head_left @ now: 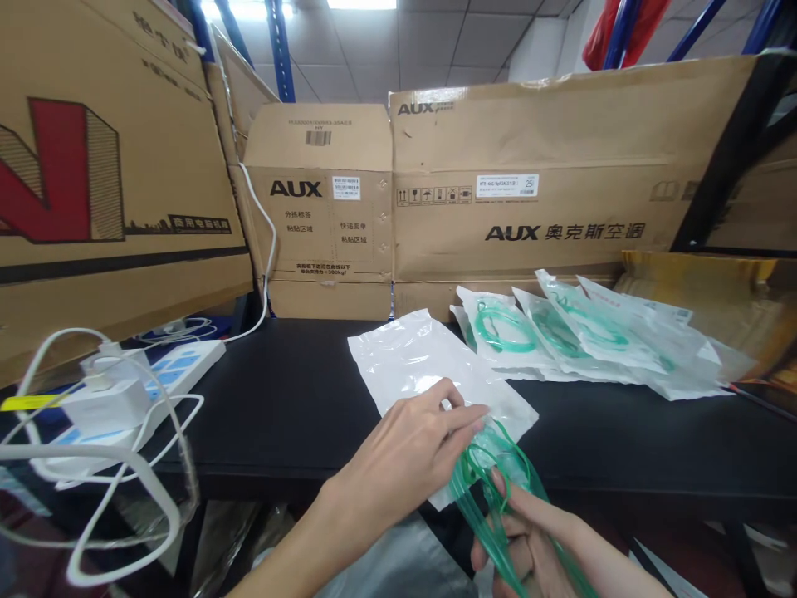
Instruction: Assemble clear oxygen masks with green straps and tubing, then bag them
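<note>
My left hand [429,432] comes in over a flat white pouch [423,357], its thumb and fingers pinched at the top of a bundle of clear green tubing [479,519]. Thin green cord loops [516,453] and a translucent green plastic piece, perhaps a mask, show in this bundle. Lower down, my right hand [526,536] is closed around the tubing from below, its thumb lying against the loops. The bundle overlaps the pouch's near corner at the edge of the black shelf [280,407]. Whether any of it is still inside the pouch is hidden.
Several clear-and-white pouches with coiled green tubing [504,328] lie piled at the right rear. White power strips [180,365] with plugs and looping cables [143,465] take up the left. Tall cardboard boxes [498,191] wall off the back, and another box [112,166] flanks the left.
</note>
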Demonstrator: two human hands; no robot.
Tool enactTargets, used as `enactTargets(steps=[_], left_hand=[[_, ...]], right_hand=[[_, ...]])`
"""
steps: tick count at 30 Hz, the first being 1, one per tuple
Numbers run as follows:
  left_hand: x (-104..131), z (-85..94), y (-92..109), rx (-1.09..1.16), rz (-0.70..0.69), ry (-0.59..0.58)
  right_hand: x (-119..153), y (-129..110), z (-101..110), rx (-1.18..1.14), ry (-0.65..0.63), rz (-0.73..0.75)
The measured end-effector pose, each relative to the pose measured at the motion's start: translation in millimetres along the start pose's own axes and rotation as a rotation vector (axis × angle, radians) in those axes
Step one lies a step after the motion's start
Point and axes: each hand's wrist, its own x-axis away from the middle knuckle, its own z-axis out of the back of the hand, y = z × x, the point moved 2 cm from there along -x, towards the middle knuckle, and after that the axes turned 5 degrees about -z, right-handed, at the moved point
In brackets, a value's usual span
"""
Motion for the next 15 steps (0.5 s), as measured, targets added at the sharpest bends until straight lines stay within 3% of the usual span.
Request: enactTargets(steps=[9, 15], left_hand=[[0.3, -3.9, -0.3, 0.196, -0.095, 0.007], [1.3, -7.6, 12.0, 0.238, -0.127, 0.012]], right_hand=[[5.9, -18.4, -6.2, 0.109, 0.027, -0.13], [11.2, -26.0, -11.5, 0.088, -0.029, -0.088]])
